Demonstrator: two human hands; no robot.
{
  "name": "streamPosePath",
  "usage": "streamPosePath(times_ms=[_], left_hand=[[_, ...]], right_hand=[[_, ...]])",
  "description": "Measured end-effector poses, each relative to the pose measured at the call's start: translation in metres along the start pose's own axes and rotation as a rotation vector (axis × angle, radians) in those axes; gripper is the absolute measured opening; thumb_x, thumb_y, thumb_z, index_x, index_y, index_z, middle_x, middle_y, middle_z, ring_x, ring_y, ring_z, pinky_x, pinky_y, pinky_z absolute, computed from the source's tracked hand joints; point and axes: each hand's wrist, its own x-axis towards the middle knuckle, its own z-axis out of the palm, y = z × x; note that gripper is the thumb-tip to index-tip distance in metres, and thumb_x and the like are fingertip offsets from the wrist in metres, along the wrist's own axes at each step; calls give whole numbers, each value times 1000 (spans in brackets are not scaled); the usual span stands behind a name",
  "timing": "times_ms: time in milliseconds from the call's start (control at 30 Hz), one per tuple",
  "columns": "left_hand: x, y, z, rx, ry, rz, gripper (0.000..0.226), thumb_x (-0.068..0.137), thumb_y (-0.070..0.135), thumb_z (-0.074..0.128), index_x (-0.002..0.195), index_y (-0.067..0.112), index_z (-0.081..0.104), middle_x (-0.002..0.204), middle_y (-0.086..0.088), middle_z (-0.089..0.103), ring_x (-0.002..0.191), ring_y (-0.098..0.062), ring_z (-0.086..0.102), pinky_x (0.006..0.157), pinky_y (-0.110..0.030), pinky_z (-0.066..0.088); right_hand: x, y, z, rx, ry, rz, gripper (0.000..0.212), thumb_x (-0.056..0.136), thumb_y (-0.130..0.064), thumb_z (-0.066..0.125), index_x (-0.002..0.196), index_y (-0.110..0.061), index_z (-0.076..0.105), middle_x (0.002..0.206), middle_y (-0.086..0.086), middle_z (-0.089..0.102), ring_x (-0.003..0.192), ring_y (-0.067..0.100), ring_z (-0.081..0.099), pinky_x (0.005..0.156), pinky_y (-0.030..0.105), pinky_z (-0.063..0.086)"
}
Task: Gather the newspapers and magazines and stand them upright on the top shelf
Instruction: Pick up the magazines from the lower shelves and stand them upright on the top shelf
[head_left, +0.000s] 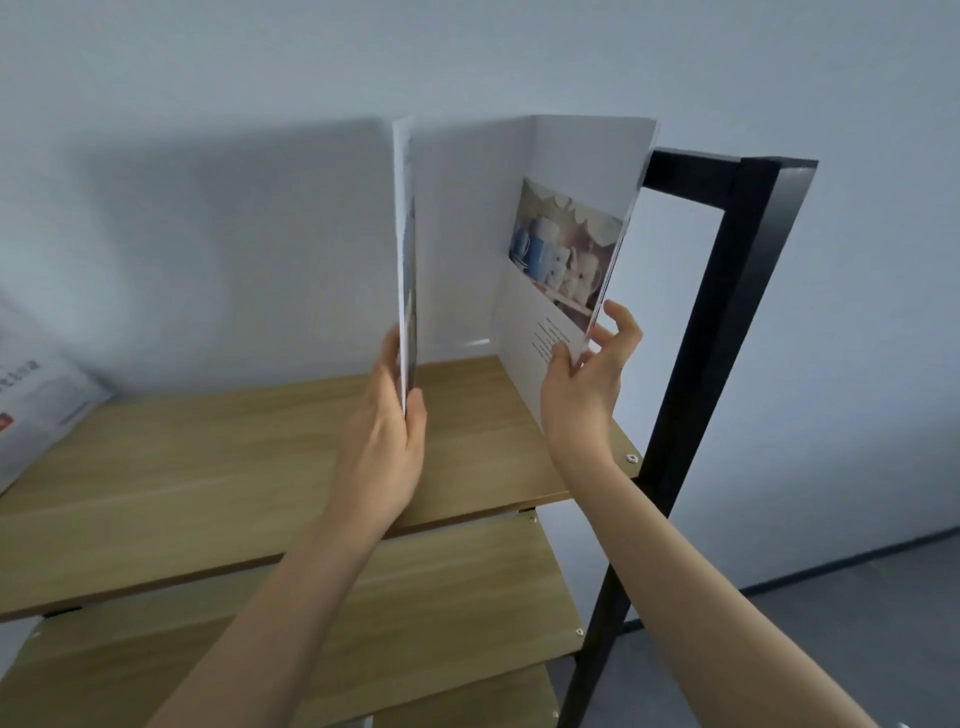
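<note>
Two magazines stand upright on the wooden top shelf (218, 447). My left hand (387, 436) grips the lower edge of a thin magazine (405, 249) seen edge-on, near the shelf's middle. A second magazine (566, 260), white with a photo of mugs and some text, leans against the black frame at the right end; my right hand (587, 379) pinches its front edge. A folded newspaper (36, 410) leans at the far left of the same shelf, partly out of view.
The black metal frame (727, 322) rises at the shelf's right end. Two lower wooden shelves (457, 582) sit below. A pale wall stands right behind the shelf, and grey floor shows at bottom right.
</note>
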Motion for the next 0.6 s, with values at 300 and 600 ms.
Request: streamPosePath(times_ms=[300,600], left_hand=[[34,6,34,-4,-167,117,68,98,21,49,151,37,10,150,-1,40,126,-25,51,98,-32,42],[41,30,65,-144,-320,187,68,98,25,51,152,39,11,151,6,33,131,-10,39,108,-27,35]], right_hand=[[22,-9,-12,-87,-128,34,42,93,-17,58,131,-18,40,111,-2,54,103,20,58,68,21,52],[25,-52,-20,1,-167,-85,41,102,-44,27,135,-22,40,126,-6,54,118,10,51,97,31,44]])
